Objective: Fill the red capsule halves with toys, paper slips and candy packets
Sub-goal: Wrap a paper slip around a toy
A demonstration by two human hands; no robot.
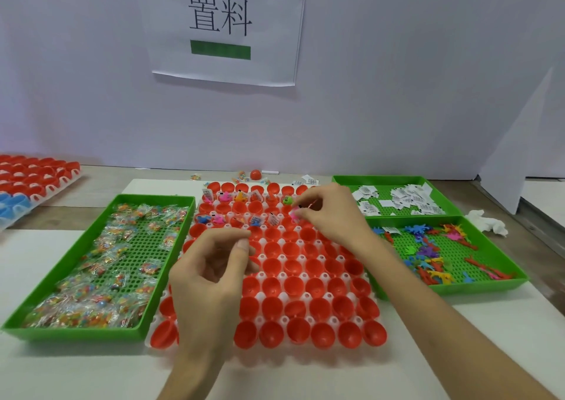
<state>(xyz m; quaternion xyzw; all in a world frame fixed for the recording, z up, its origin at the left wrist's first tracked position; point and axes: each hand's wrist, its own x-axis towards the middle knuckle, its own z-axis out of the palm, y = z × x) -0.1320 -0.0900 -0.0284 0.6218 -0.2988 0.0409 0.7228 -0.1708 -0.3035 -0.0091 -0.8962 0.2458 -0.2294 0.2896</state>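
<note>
Curled fingers of my left hand [214,265] hover over the red plastic capsule halves [293,277] in the white moulded tray [282,319]; whether they pinch anything, I cannot tell. My right hand [330,216] pinches a small pink toy [295,214] over the far rows. Green perforated trays [91,335] flank them on the white table [61,262], below a paper wall sign [220,26].
</note>
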